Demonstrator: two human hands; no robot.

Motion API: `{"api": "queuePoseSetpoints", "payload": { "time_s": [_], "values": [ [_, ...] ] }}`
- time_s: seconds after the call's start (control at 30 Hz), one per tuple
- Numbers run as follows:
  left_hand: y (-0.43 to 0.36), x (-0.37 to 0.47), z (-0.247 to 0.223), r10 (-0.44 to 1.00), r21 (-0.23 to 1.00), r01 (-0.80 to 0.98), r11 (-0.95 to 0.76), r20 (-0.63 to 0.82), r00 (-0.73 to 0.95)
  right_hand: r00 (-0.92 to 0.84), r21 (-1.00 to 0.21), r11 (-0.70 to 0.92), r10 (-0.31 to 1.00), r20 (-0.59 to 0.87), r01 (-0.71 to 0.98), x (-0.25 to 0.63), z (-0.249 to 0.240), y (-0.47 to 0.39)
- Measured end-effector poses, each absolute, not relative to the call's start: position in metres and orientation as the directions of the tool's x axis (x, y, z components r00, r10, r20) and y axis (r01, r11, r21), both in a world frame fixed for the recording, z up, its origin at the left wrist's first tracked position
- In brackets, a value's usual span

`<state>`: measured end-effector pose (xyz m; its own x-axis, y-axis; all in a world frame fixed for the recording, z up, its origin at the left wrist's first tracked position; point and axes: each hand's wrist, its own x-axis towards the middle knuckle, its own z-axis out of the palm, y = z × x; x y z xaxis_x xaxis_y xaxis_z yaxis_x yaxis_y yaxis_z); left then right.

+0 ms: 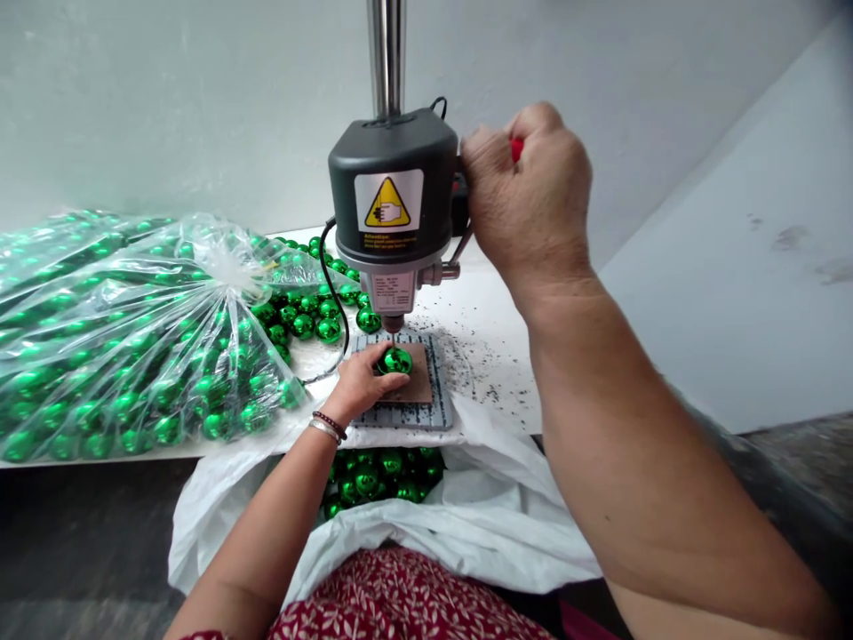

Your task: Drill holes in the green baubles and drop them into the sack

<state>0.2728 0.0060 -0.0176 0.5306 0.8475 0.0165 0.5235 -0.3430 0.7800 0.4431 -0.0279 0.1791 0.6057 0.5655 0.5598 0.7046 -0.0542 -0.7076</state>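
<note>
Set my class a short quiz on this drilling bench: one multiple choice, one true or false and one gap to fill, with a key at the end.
1. The left hand steadies a green ball. Where is that ball relative to the drill bit?
A) Behind it
B) Well to its right
C) Directly beneath it

2. True or false: the right hand is raised beside the dark drill housing, higher in the picture than the left hand.

3. Fill the gap: the warning label shows a hand inside a yellow ____.

Key: 1. C; 2. True; 3. triangle
</note>
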Motion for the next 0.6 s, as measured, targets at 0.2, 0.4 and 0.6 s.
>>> {"api": "queuePoseSetpoints", "payload": {
  "time_s": [0.2,0.4,0.6],
  "values": [
    [0.002,0.274,-0.021,0.863,0.774,0.522,-0.358,0.06,0.502,0.525,-0.655,0.089,0.523,0.672,0.75,0.437,0.164,-0.047],
    [0.003,0.274,-0.025,0.867,0.761,0.539,-0.361,0.062,0.494,0.423,-0.543,0.21,0.428,0.799,0.813,0.432,0.14,-0.068],
    [0.004,0.273,-0.028,0.87,0.746,0.55,-0.375,0.078,0.487,0.408,-0.518,0.213,0.405,0.818,0.829,0.431,0.133,-0.073]
  ]
}}
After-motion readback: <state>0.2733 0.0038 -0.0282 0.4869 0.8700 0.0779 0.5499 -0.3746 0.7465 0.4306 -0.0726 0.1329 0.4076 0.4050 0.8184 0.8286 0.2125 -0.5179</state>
